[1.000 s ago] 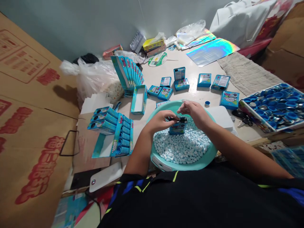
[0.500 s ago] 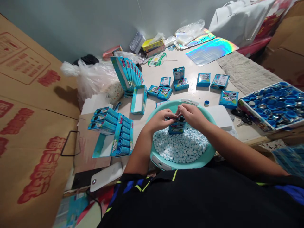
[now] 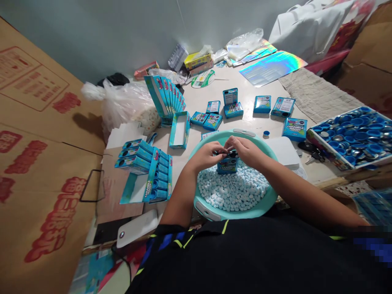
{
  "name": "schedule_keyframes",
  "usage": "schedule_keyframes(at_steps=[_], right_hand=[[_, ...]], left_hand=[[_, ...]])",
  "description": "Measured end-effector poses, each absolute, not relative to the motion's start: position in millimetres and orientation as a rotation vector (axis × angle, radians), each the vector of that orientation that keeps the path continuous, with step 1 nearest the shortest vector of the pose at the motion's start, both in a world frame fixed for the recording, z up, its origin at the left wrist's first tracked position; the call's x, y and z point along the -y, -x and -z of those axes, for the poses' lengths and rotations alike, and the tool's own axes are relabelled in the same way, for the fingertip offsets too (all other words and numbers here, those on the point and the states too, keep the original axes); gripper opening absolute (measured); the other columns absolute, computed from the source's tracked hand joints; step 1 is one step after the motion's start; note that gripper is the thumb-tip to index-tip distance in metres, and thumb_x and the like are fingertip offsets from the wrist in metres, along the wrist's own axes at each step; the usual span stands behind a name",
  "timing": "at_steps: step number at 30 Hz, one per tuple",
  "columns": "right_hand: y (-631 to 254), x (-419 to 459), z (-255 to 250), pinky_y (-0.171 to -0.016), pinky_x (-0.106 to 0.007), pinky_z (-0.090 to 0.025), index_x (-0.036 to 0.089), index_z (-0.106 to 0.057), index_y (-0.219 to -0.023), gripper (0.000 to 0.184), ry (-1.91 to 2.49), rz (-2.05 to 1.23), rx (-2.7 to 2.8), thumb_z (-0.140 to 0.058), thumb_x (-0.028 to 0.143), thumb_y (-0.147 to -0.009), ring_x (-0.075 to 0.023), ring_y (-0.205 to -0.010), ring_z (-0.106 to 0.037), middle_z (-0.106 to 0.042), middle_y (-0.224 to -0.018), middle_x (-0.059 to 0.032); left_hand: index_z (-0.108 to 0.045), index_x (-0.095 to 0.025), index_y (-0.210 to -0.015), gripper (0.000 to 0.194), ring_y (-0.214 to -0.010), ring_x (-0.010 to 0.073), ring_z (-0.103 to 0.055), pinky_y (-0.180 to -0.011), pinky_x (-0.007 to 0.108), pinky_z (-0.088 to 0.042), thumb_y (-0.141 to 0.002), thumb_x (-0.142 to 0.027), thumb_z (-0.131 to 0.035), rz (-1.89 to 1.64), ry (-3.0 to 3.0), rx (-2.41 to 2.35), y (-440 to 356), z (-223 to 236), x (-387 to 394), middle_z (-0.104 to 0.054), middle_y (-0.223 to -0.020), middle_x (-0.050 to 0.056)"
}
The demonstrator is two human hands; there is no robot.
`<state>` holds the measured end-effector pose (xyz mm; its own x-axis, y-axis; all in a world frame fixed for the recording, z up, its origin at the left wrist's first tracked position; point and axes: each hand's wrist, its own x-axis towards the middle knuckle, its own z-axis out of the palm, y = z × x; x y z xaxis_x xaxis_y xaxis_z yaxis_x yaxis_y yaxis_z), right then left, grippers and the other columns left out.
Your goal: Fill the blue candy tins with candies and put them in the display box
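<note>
Both my hands meet over a small blue candy tin (image 3: 227, 165), which stands upright at the near side of the mound of pale blue-and-white candies (image 3: 232, 190). My left hand (image 3: 206, 156) wraps over the tin's upper left side. My right hand (image 3: 241, 149) comes in from the right, its fingertips pinched at the tin's dark top. The fingers hide most of that top, so I cannot tell whether it is open. The candies fill a round teal basin (image 3: 235, 214).
Flat blue tins (image 3: 233, 109) lie beyond the basin on a white table (image 3: 245, 87). A tray of round blue-and-silver lids (image 3: 352, 139) is on the right, and blue cartons (image 3: 147, 167) on the left. Keys, a plastic bag and holographic sheets lie around. Cardboard stands at far left.
My right hand has come down from above the basin's far side onto the tin's top, closer to my left hand. The tin remains upright, and the view has shifted slightly.
</note>
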<state>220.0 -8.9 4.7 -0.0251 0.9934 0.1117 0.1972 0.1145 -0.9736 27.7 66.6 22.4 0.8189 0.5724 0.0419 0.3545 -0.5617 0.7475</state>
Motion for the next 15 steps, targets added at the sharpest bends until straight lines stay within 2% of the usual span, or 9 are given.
schedule_keyframes(at_steps=[3, 9, 12, 15], right_hand=[[-220.8, 9.7, -5.6, -0.089, -0.041, -0.051, 0.026, -0.069, -0.085, 0.054, 1.246, -1.039, 1.432, -0.039, 0.067, -0.103, -0.0250, -0.090, -0.066, -0.072, -0.089, -0.0048], [-223.2, 11.3, -8.4, -0.090, -0.039, -0.052, 0.026, -0.071, -0.090, 0.039, 1.214, -1.060, 1.442, -0.040, 0.047, -0.104, -0.0247, -0.095, -0.065, -0.072, -0.095, -0.0047], [-225.5, 10.8, -11.1, -0.093, -0.041, -0.052, 0.027, -0.074, -0.090, 0.035, 1.198, -1.101, 1.477, -0.044, 0.043, -0.101, -0.0256, -0.097, -0.065, -0.074, -0.097, -0.0050], [-228.6, 9.7, -14.2, -0.097, -0.043, -0.051, 0.027, -0.077, -0.088, 0.035, 1.162, -1.168, 1.480, -0.046, 0.038, -0.099, -0.0267, -0.100, -0.067, -0.077, -0.100, -0.0052]], left_hand=[[-0.082, -0.017, -0.099, 0.017, -0.079, 0.0156, -0.063, -0.072, 0.029, -0.049, -0.093, -0.024, -0.067, -0.363, -2.224, -0.685, -27.5, -20.8, -67.3, -0.067, -0.088, 0.004], [-0.081, -0.018, -0.107, 0.020, -0.081, 0.0170, -0.062, -0.074, 0.032, -0.050, -0.095, -0.025, -0.067, -0.330, -2.237, -0.663, -27.3, -18.8, -68.8, -0.067, -0.092, 0.005], [-0.080, -0.018, -0.107, 0.019, -0.090, 0.0201, -0.064, -0.080, 0.035, -0.051, -0.095, -0.024, -0.066, -0.325, -2.248, -0.641, -27.2, -19.2, -69.3, -0.070, -0.097, 0.007], [-0.079, -0.018, -0.104, 0.017, -0.090, 0.0205, -0.063, -0.081, 0.035, -0.050, -0.094, -0.023, -0.066, -0.324, -2.245, -0.635, -27.2, -19.0, -69.9, -0.068, -0.093, 0.006]])
